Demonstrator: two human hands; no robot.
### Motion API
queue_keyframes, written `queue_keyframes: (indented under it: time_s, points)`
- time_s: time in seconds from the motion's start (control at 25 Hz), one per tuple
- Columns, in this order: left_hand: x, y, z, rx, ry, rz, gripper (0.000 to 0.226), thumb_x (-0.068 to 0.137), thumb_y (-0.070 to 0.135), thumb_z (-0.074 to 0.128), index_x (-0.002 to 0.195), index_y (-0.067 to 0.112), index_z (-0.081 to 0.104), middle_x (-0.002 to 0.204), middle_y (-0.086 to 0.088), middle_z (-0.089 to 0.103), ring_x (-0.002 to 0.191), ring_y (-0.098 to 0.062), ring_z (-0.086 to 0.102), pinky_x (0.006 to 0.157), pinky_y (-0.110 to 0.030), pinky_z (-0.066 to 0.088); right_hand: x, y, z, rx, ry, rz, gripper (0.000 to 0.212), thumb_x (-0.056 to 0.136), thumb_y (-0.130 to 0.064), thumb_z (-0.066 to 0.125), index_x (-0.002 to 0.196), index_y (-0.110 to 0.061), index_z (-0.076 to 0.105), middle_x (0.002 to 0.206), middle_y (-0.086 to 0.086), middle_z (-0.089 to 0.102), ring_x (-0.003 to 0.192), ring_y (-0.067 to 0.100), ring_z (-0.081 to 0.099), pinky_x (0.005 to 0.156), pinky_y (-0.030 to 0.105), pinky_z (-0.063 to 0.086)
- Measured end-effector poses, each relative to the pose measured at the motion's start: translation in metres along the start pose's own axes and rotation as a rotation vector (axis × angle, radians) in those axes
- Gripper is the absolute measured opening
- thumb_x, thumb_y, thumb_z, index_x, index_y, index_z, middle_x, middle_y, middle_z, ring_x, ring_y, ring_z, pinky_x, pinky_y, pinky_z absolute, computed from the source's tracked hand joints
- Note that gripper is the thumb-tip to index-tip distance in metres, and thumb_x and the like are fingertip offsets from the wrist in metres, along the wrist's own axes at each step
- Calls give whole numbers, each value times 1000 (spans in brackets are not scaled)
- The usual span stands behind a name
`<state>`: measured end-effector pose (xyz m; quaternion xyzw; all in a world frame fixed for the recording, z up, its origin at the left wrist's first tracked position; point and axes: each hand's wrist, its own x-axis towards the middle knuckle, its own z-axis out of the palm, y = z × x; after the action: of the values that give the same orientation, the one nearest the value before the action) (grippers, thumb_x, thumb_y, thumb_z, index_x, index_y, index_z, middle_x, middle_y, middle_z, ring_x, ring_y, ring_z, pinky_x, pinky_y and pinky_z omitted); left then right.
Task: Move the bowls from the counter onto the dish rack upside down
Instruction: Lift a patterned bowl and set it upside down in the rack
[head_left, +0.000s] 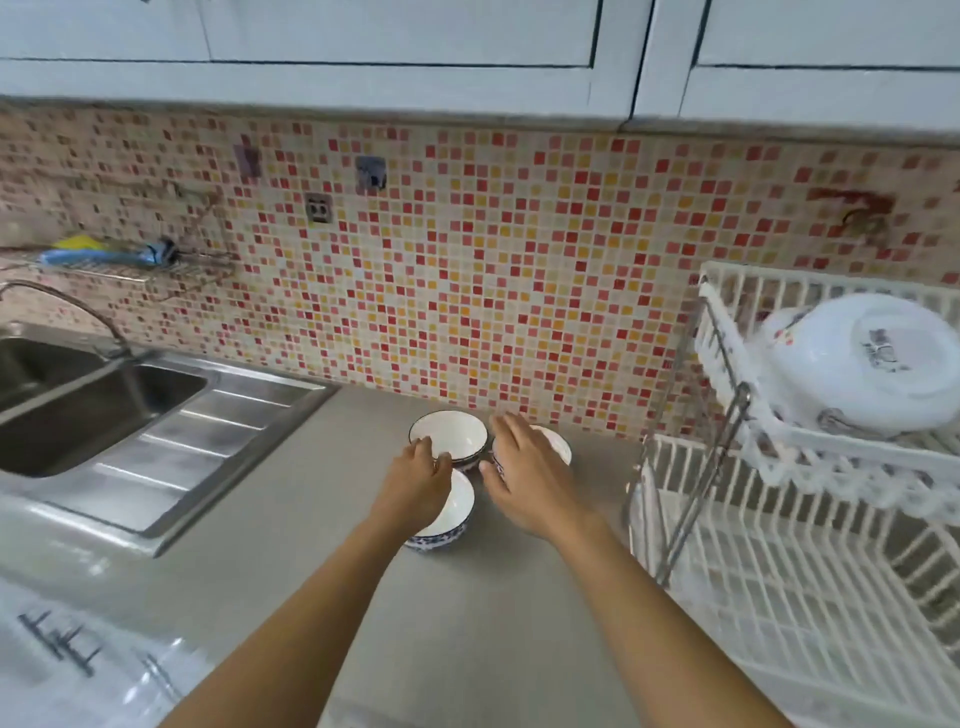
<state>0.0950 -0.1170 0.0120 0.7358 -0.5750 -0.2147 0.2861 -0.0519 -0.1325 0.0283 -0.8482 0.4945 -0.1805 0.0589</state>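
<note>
Three small white ceramic bowls with dark blue patterned outsides are sitting upright and close together on the grey matte counter (291, 571), near the red, orange and cream mosaic tile wall (467, 270). The back-left bowl (451, 432) is showing a white inside with nothing in it. The near bowl (454, 512) is lying just in front of it, its hollow partly covered, and what shows of it is bare white. The back-right bowl (556, 444) is mostly hidden, so its inside cannot be read.

The left hand (415, 486) is reaching over the near bowl with its fingertips (441, 462) curling at the front rim of the back-left bowl; whether it is gripping that rim or only touching it, I cannot tell. The right hand (524, 478) is spreading over the back-right bowl, fingers loose and apart, thumb down by the bowl's side, not closed on it.

To the right, the white plastic two-tier dish rack (779, 597) with its chrome frame is standing on the counter. Its upper tier is holding a stack of white plates with a floral print (857, 364), tilted on edge. The lower tier's slats are showing bare. At the left, the stainless steel double sink (104, 410) is lying set into the counter, its basins in shadow.
</note>
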Motion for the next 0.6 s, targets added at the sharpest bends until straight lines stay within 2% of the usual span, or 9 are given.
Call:
queue_keyframes:
  time_s: [0.16,0.28,0.4,0.52,0.6]
  points:
    - [25,-49,22,69,-36,-126,48,100,23,33,142,-1,34,149,-19,37,138,-31,34,112,-33,26,37,15,75,-33,-183,40,65,99,-40,32,150,-7,11,161,11,6,148,25,6,120,37,10]
    - [56,-85,44,97,-88,-255,50,99,26,34,141,-2,32,150,-19,34,138,-33,33,112,-37,27,66,31,126,-53,-256,73,72,96,-44,35,150,-4,11,159,17,10,148,29,10,121,39,13]
    - [83,-113,66,140,-137,-364,58,98,29,38,146,2,21,151,-17,30,135,-38,36,110,-41,33,87,45,165,20,-377,199,78,95,-43,42,150,-2,5,158,18,11,145,31,17,116,38,22]
    - [100,-127,79,141,-157,-460,66,97,23,40,150,6,5,149,-16,32,130,-40,42,105,-43,37,103,59,191,92,-502,372,82,89,-33,54,149,-1,7,147,18,38,130,34,44,101,40,41]
    - [112,-134,85,199,-158,-511,68,94,9,38,151,6,1,142,-19,42,125,-38,48,100,-41,40,113,64,201,113,-548,409,64,84,-20,55,138,-1,26,130,18,55,117,34,55,90,37,48]
